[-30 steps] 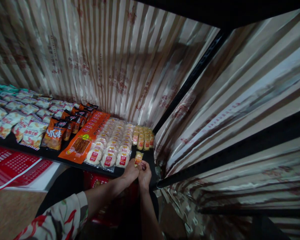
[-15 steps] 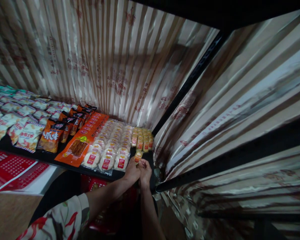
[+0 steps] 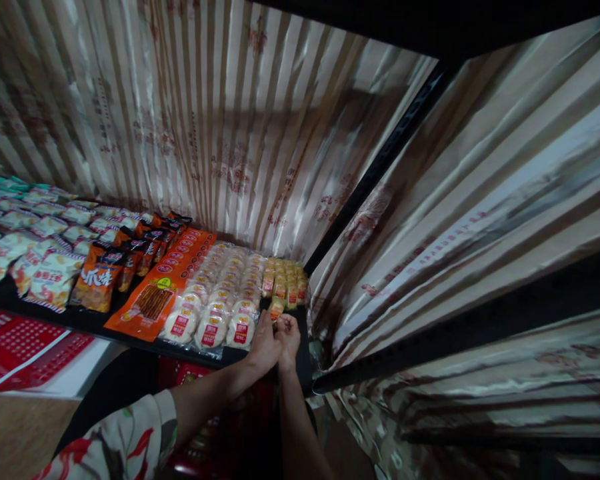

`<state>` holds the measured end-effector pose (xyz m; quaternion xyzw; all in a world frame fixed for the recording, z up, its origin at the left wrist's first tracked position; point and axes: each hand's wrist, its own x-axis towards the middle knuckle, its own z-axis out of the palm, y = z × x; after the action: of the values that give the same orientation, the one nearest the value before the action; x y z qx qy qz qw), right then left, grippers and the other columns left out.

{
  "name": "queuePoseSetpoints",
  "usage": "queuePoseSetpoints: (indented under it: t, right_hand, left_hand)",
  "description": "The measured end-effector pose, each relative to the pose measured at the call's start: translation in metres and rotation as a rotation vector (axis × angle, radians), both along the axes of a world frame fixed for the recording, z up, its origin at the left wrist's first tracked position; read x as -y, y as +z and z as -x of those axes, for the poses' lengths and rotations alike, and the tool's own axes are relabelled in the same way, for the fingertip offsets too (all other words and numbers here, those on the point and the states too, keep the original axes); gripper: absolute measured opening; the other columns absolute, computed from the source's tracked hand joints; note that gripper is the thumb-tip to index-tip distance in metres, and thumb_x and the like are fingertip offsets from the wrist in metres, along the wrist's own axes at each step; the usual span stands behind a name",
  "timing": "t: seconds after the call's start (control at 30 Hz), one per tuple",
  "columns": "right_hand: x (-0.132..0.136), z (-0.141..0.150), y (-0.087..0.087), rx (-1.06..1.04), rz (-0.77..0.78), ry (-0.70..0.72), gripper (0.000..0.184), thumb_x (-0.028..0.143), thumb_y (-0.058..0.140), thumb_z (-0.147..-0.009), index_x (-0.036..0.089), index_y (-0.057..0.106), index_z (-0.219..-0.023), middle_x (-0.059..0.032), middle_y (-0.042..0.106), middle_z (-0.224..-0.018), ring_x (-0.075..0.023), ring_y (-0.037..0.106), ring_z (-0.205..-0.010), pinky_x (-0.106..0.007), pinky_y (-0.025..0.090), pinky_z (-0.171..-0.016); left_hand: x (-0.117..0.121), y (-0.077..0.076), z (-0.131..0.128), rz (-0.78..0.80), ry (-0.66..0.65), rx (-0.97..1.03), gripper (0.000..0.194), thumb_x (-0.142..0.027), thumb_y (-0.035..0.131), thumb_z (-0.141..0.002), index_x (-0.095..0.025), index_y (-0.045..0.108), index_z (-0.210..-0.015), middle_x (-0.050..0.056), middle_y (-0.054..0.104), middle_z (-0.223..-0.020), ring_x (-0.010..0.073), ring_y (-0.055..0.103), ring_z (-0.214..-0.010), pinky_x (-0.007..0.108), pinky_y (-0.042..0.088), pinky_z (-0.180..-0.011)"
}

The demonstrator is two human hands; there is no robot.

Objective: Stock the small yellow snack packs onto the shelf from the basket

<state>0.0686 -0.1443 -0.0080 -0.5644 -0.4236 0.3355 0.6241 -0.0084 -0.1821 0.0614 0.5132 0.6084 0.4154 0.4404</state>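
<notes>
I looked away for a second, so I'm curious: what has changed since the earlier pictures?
The left hand and right hand have moved the small yellow packet at their fingertips forward over the black shelf, closer to the rows of yellow packets. Nothing new was visibly grasped or let go. The white round cakes, large orange packet and those rows stayed put.

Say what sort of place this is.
Probably a shop selling snacks: round white packets and small yellow packets are set out in rows on a black shelf, and what looks like a red shopping basket shows below it.
</notes>
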Motion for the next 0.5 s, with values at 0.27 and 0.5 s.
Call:
queuePoseSetpoints:
  t: [0.27,0.5]
  right_hand:
    - [-0.018,0.001,-0.001,0.159,0.016,-0.041,0.023,0.04,0.052,-0.066,0.019,0.054,-0.075,-0.0011,0.06,-0.072,-0.0152,0.056,-0.067,-0.028,0.044,-0.067]
    - [-0.03,0.011,0.007,0.225,0.027,-0.058,0.025,0.042,0.047,-0.069,0.02,0.054,-0.077,-0.0028,0.062,-0.075,-0.0158,0.056,-0.067,-0.026,0.043,-0.066]
  left_hand:
    - [-0.008,0.004,0.001,-0.014,-0.015,-0.018,0.049,-0.014,0.048,-0.071,-0.013,0.051,-0.12,0.011,0.049,-0.13,0.0215,0.027,-0.133,0.031,0.016,-0.111]
    - [-0.023,0.009,0.007,-0.017,-0.028,-0.084,0.045,-0.013,0.045,-0.077,-0.009,0.05,-0.121,0.015,0.043,-0.135,0.0224,0.026,-0.133,0.032,0.017,-0.111]
